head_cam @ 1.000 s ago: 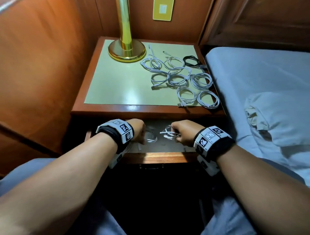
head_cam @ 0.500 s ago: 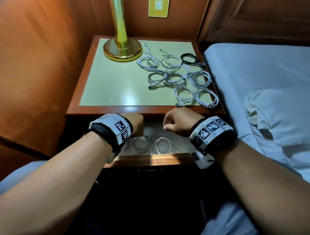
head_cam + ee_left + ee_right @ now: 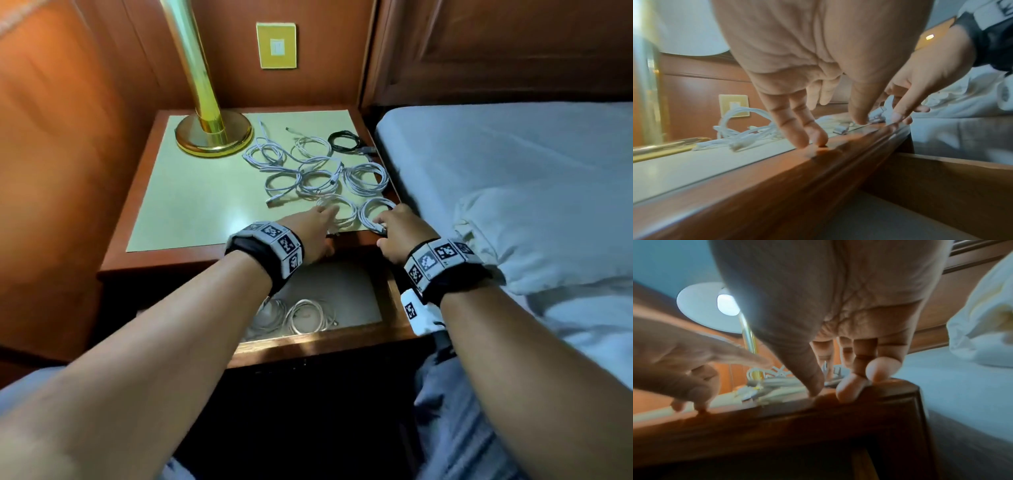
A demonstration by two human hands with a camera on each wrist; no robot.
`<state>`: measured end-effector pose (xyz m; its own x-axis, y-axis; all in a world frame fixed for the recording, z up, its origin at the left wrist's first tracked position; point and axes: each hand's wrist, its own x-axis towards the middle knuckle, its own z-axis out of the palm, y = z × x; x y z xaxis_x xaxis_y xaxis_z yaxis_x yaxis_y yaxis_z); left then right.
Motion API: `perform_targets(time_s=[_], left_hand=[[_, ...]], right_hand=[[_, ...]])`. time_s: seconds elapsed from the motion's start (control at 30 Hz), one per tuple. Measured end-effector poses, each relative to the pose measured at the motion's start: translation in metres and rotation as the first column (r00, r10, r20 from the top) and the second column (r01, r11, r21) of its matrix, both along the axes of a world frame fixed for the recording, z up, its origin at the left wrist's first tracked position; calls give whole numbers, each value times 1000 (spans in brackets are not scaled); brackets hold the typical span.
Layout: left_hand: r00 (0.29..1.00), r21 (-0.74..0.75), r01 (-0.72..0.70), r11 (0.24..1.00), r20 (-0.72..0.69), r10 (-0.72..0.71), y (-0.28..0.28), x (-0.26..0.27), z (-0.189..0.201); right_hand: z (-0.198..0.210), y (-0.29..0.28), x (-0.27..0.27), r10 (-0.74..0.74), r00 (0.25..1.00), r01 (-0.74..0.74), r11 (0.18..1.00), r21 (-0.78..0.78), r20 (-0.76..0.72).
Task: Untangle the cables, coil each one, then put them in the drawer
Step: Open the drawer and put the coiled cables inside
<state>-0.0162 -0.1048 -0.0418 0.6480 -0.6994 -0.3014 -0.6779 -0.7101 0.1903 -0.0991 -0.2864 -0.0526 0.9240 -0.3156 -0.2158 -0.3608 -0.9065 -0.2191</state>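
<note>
Both arms reach forward over the open drawer (image 3: 322, 346) to the front edge of the nightstand (image 3: 144, 260). The left hand (image 3: 313, 233) lies flat and low, palm down, with its fingers straight and a little spread. From the left wrist view, two fingertips (image 3: 813, 138) press on the wooden edge, and the thumb comes down near a small plug (image 3: 840, 129). The fingers touch the coil of white cable (image 3: 337, 209) at about 12 o'clock from that hand. The right hand (image 3: 399, 228) is at 3 o'clock from the left one, near the front right corner of the top. Its fingers bend down, and the thumb and the fingers close on the near side of another white coil (image 3: 376, 210). From the right wrist view, the thumb (image 3: 807, 378) touches the wood right in front of the gray-white loops, and two fingertips sit on the corner; the picture is blurry, so I cannot tell how tight the hold is. More white coils (image 3: 364, 176) lie behind these two, at 12 o'clock, and one black coil (image 3: 344, 141) sits at the far right. A gold lamp (image 3: 214, 135) stands at the far left, about 10 o'clock from the hands. In the drawer, close to the person, two white coils (image 3: 308, 317) lie side by side at the front. The bed (image 3: 496, 164) with a pillow (image 3: 548, 233) is at 3 o'clock.
</note>
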Motion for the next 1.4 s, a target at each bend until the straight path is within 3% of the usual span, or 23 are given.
perform_targets(time_s=[0.07,0.23,0.37,0.43,0.6,0.67,0.8,0.93,1.1,1.23,1.3,1.4], left_hand=[[1000,50,15,999,12,-16,-10,5,-6],[996,-59,5,998,88,0,9,-1,-13],[1000,-126,30,992,0,-31,51,-32,-1],[998,-140,5,990,-69,-15,76,-49,4],[958,35,-25,999,-286,34,101,-69,1],[959,96,-55,994,-273,80,101,-66,-8],[983,238,-113,965,-115,143,106,-50,-30],[980,182,-148,972,-106,169,104,-42,-36],[984,148,-144,978,-80,157,82,-37,-45],[987,144,-144,979,-57,153,71,-33,-59],[984,187,-161,969,-47,173,67,-32,-62],[985,272,-108,956,-99,139,62,-31,-63]], right_hand=[[-2,-1,-1,-2,999,1,1000,23,53],[4,-4,-6,14,999,-17,998,56,44],[12,3,-19,86,996,-85,994,66,-18],[20,10,-29,129,992,-126,981,150,-13],[36,29,-55,292,945,-218,899,380,-149],[30,35,-57,317,915,-216,907,361,-249],[8,43,-45,312,865,-248,947,205,-393],[-14,47,-29,309,829,-280,951,133,-466],[-32,48,-9,264,855,-273,961,44,-447],[-46,55,-7,279,770,-328,944,18,-574],[-47,56,-6,285,777,-317,947,42,-561],[-27,53,-1,306,852,-278,952,129,-425]])
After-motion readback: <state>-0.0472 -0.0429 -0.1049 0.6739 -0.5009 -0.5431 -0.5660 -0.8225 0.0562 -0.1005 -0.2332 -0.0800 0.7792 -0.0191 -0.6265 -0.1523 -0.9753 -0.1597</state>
